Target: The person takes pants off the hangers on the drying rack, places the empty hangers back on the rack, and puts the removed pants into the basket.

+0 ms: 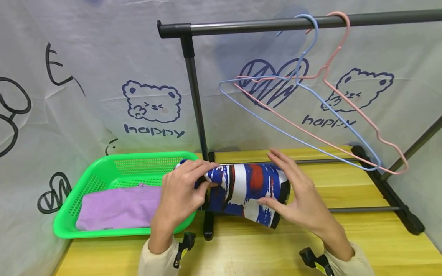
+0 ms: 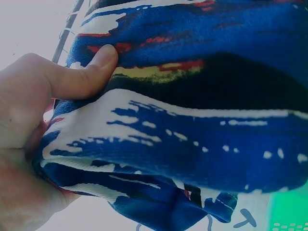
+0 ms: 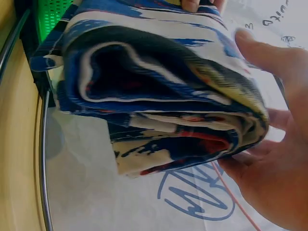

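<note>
A folded printed garment point(image 1: 255, 184), blue, white, red and black, is held above the tabletop; its exact kind cannot be told while folded. My left hand point(image 1: 186, 188) pinches it toward its left end, and the left wrist view shows the thumb point(image 2: 103, 60) pressed on the fabric. Around the right end, my right hand point(image 1: 304, 195) is spread wide, thumb in front and fingers by the upper edge. Stacked layers and an open fold of the garment point(image 3: 159, 96) face the right wrist camera, where some right fingertips are hidden behind the cloth.
A green plastic basket point(image 1: 65, 214) stands at the left with a folded purple cloth point(image 1: 117, 209) inside. Behind and to the right rises a dark metal rack point(image 1: 241, 27), from which a blue hanger point(image 1: 262, 120) and a pink hanger point(image 1: 366, 115) hang. The tabletop point(image 1: 241, 253) is yellow wood.
</note>
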Tool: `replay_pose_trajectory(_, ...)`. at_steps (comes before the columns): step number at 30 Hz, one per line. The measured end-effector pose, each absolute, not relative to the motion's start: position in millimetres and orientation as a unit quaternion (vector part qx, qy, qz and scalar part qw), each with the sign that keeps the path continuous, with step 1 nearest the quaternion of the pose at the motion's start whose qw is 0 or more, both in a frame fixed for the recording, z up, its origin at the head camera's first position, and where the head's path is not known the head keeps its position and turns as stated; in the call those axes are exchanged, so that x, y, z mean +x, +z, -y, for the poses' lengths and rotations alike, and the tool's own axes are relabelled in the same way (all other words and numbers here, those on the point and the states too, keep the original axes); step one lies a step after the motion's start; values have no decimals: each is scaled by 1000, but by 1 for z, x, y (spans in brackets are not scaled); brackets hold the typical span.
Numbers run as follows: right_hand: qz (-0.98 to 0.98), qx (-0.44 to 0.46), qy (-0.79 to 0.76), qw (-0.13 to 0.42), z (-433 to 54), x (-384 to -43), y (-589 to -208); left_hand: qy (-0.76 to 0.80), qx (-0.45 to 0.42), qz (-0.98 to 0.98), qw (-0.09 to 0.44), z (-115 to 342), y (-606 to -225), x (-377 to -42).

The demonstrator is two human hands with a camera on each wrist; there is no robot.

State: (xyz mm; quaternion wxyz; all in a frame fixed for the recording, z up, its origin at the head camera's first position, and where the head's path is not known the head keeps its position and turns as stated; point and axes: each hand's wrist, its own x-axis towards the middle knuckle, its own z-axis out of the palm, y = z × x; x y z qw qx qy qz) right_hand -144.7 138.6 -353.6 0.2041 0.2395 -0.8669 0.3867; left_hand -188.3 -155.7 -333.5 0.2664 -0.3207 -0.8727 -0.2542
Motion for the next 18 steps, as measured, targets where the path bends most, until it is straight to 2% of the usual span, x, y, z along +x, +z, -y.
replay_pose_trajectory(8, 883, 269, 338, 184, -140, -147, -359, -260, -353, 857, 270, 154, -334, -188)
replay_pose_trajectory(18, 906, 242, 317, 143, -141, -146, -361, -254, -364, 856, 264, 150, -336, -190)
